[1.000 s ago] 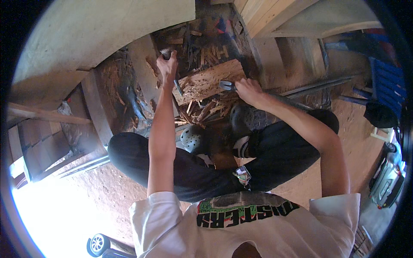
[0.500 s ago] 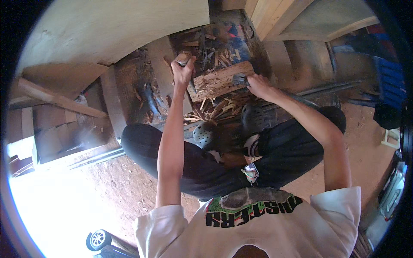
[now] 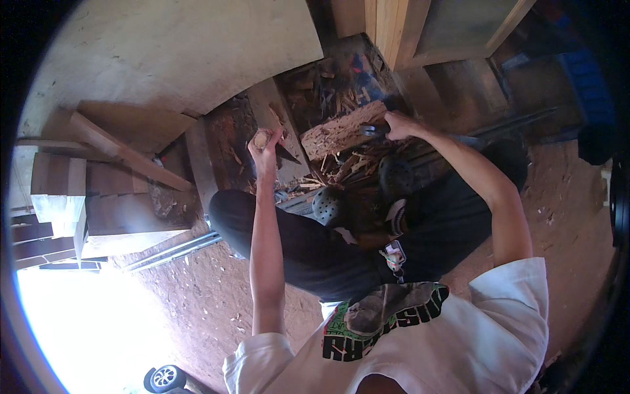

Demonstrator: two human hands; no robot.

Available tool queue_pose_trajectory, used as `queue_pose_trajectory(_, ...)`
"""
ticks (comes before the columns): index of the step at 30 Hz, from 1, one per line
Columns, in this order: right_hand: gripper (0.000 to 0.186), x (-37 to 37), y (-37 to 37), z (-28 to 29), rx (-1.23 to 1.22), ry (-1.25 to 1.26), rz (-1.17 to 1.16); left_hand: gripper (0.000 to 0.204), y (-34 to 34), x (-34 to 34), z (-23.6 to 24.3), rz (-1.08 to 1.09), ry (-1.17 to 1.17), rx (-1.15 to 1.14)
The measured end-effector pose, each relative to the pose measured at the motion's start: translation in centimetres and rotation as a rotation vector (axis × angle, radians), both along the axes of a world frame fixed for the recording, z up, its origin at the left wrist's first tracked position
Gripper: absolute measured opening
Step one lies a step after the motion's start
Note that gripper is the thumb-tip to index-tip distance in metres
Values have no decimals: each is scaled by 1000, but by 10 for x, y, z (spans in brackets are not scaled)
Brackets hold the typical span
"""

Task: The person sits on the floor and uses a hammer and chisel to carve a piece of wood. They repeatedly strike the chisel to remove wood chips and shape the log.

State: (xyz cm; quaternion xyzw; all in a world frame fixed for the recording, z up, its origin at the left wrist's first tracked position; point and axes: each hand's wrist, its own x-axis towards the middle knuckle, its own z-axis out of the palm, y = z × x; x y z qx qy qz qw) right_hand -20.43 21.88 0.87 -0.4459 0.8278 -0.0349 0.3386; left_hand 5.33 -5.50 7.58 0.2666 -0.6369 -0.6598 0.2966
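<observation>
Woodworking workshop by its look, dusty reddish-brown earthen floor [image 3: 197, 289], loose pale splintered wood chips [image 3: 353, 162], oblong rough-faced brown wooden block [image 3: 338, 133], straight light-brown wooden beam [image 3: 134, 154]

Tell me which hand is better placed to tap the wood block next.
Probably the right hand: it grips a hammer whose metal head overlaps the wood block near its right end in view. The left hand, closed around a wooden handle, is left of the block.

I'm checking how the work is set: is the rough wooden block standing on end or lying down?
Lying down: the wooden block shows its long, gouged face from above, with wood chips along its near side.
</observation>
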Motion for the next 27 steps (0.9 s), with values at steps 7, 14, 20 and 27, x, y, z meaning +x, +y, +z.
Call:
queue_pose_trajectory(7,61,-51,-10,122,-157,-200,-105,16,14,2,2,-70,-118,-39)
queue_pose_trajectory(14,47,-116,107,157,190,254,88,18,17,-8,12,-2,-49,-40)
queue_pose_trajectory(20,35,-82,209,108,349,41,-53,22,36,-19,18,26,-7,75)
queue_pose_trajectory(27,35,98,203,24,-71,11,-478,35,40,-40,1,-85,-159,-103)
